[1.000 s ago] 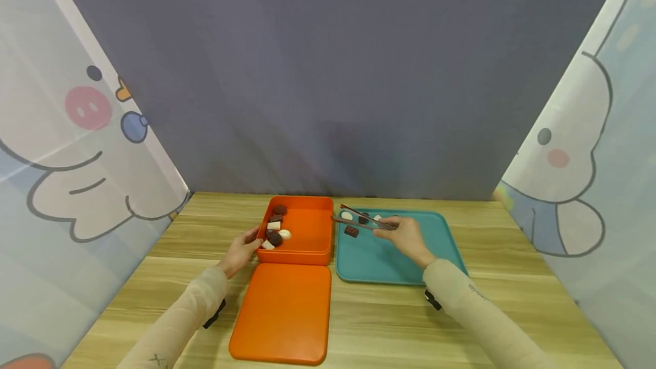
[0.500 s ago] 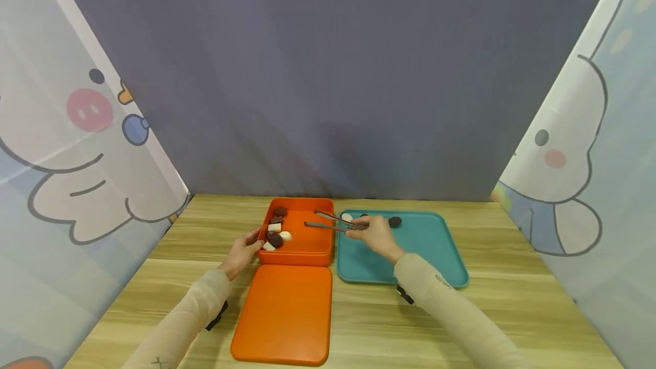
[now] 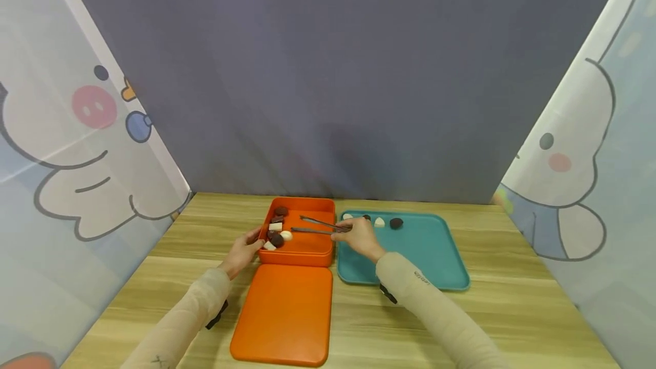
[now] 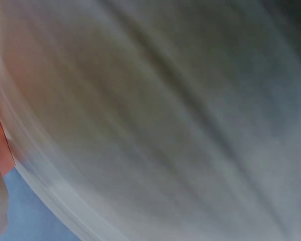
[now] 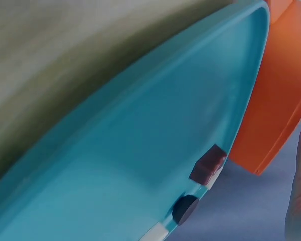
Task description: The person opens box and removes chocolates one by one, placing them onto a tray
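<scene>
My right hand point(image 3: 357, 236) pinches a pair of dark tongs point(image 3: 319, 226) near their back end. The tongs reach left over the orange box point(image 3: 322, 258), their tips apart inside it with nothing visible between them. My left hand point(image 3: 242, 254) grips the box's left wall, thumb over the rim. Along that side lie several chocolate-like pieces, among them a white shell-shaped one point(image 3: 286, 236), a white block point(image 3: 275, 226) and a dark round one point(image 3: 277, 240). In the right wrist view a brown block point(image 5: 208, 164) lies on the teal tray point(image 5: 120, 135); my hand hides it in the head view.
An orange lid point(image 3: 282, 315) lies flat in front of the box. To the right stands the teal tray, close beside the box, with a white piece point(image 3: 379, 222) and a dark oval piece point(image 3: 396, 223) near its back rim. A grey curtain point(image 3: 338, 84) hangs behind the table.
My right hand has moved left, carrying the tongs from over the tray to over the box. The white and dark pieces at the tray's back now show. My left hand stays at the box.
</scene>
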The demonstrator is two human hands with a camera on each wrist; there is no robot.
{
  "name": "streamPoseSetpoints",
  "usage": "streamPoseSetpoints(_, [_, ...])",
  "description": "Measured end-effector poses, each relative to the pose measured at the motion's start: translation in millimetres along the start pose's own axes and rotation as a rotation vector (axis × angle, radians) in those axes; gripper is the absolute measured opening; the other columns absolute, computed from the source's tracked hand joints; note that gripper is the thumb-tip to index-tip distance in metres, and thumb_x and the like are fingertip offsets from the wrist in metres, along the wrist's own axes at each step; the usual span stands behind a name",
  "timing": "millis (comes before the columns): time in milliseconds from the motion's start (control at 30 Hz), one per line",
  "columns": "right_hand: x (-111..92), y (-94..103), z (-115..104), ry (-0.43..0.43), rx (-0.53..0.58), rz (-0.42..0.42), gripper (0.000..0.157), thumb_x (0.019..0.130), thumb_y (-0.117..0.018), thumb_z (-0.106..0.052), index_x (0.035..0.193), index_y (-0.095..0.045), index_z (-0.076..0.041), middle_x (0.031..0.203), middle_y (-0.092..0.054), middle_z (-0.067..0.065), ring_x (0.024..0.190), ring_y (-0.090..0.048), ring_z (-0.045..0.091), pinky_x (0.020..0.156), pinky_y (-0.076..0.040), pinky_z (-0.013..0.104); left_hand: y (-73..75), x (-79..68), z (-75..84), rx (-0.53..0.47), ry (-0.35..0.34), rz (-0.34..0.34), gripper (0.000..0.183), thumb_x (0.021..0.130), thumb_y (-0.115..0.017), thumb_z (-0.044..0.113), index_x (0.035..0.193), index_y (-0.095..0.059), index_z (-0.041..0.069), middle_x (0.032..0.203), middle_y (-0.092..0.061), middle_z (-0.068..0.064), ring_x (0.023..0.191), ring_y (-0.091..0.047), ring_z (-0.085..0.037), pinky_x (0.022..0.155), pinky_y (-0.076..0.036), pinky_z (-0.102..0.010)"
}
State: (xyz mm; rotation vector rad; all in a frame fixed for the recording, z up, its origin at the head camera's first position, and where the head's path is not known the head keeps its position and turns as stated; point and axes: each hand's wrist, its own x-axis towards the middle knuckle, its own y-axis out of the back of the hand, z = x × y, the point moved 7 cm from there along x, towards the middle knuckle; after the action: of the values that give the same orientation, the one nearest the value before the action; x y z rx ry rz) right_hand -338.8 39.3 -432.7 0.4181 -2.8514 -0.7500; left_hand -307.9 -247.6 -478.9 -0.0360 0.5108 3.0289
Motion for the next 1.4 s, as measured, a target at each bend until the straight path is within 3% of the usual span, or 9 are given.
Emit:
streamPoseSetpoints(467, [10.9,-16.9,-14.7,0.050,-0.117,-0.023,0.027,0.079,-0.072,-0.021,0.104,-0.071,-0.012,0.102,-0.066,0.005,0.088,-0.061,0.018,0.070,-0.053,0.027,-0.8,2.1,-2.9,0.000,0.001,0.019,0.052,0.097,-0.041,0.011,0.145,-0.023,0.001,0.145,-0.030,-0.024,0.132,-0.031,-0.037,0.106,-0.031,-0.051])
streamPoseSetpoints(767, [14.1,-30.4,-25.1,0.109,-0.269,0.008,0.025,0.077,-0.074,-0.018,0.099,-0.072,-0.008,0.094,-0.070,0.007,0.081,-0.064,0.018,0.063,-0.053,0.024,-1.8,3.0,-6.1,-0.007,-0.001,0.024,0.052,0.097,-0.042,0.009,0.145,-0.023,0.001,0.145,-0.030,-0.024,0.132,-0.031,-0.038,0.106,-0.033,-0.050])
streamPoseSetpoints(1033, [22.5,-34.5,-26.7,0.069,-0.279,0.019,0.023,0.075,-0.076,-0.018,0.096,-0.074,-0.009,0.092,-0.070,0.006,0.080,-0.064,0.019,0.061,-0.052,0.025,-1.3,2.6,-1.9,-0.033,-0.027,0.007,0.051,0.098,-0.041,0.009,0.145,-0.023,0.002,0.145,-0.030,-0.024,0.131,-0.033,-0.036,0.106,-0.032,-0.049])
streamPoseSetpoints(1400, [24.8,-42.6,-29.5,0.089,-0.272,-0.002,0.021,0.075,-0.075,-0.017,0.094,-0.074,-0.008,0.091,-0.071,0.007,0.081,-0.064,0.021,0.064,-0.053,0.027,0.4,1.7,-1.1,-0.025,-0.030,0.016,0.052,0.097,-0.042,0.008,0.145,-0.022,0.000,0.145,-0.030,-0.024,0.132,-0.032,-0.036,0.107,-0.030,-0.048])
